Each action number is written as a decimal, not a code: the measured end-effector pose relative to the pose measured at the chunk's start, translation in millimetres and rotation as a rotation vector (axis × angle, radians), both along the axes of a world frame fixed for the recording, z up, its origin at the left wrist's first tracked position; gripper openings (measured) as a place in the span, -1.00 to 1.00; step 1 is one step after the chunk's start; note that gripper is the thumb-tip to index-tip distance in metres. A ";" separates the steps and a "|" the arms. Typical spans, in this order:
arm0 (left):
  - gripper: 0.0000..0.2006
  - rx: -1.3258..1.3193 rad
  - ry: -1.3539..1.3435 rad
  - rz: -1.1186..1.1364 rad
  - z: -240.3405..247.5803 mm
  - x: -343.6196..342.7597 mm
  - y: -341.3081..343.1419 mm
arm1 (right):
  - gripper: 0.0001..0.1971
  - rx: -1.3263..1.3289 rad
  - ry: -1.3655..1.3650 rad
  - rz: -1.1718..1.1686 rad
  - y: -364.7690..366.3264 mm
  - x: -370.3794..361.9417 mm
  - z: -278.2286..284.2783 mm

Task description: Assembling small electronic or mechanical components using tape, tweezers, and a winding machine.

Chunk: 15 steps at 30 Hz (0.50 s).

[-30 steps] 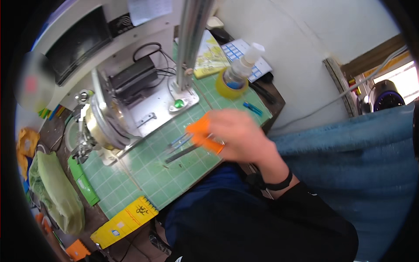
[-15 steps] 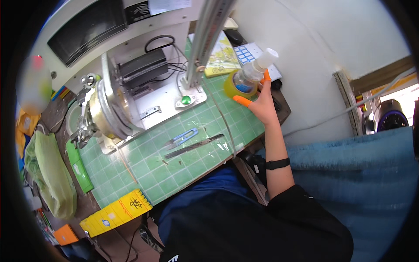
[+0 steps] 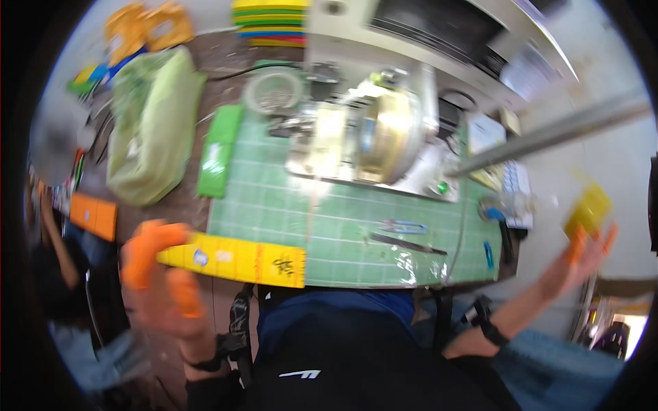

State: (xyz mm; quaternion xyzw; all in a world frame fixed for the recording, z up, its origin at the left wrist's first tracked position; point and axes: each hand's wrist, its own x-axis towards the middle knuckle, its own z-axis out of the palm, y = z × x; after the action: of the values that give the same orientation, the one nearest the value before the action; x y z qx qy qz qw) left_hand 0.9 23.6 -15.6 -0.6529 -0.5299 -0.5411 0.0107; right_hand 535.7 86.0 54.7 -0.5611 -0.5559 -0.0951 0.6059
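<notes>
My left hand (image 3: 161, 281), with orange covers on its fingertips, is raised at the front left of the desk. Its index finger lies over the left end of a flat yellow pack (image 3: 236, 259), which rests on the front edge of the green cutting mat (image 3: 343, 219). Motion blur hides whether the hand grips the pack. My right hand (image 3: 582, 257), also orange-tipped, is held out past the desk's right edge with a yellow tape roll (image 3: 588, 209) in its fingers. On the mat lie blue-handled tweezers (image 3: 401, 226) and a dark slim tool (image 3: 408, 244).
A shiny metal machine (image 3: 370, 137) stands at the mat's back, and a metal pole (image 3: 548, 133) slants to the right. A green bag (image 3: 151, 123), green box (image 3: 219, 157), orange box (image 3: 96, 216) and clear bottle (image 3: 510, 202) are around. Another person (image 3: 48, 274) is at the left edge.
My view has swung round. My right hand took the yellow tape roll from beside the bottle and drew it off to the right. My left hand has come into view by the yellow pack.
</notes>
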 end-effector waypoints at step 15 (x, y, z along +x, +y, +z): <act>-0.39 -0.236 -0.259 -0.583 -18.9 26.3 -22.9 | 0.09 -0.650 -0.264 1.364 4.2 -294.9 -21.4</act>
State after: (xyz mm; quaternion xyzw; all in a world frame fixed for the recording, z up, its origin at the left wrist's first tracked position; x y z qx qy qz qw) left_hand 27.3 0.7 -34.5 -0.6996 -0.3770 -0.5346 -0.2876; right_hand 240.8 90.2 33.4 -0.2276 -0.8468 0.4020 0.2636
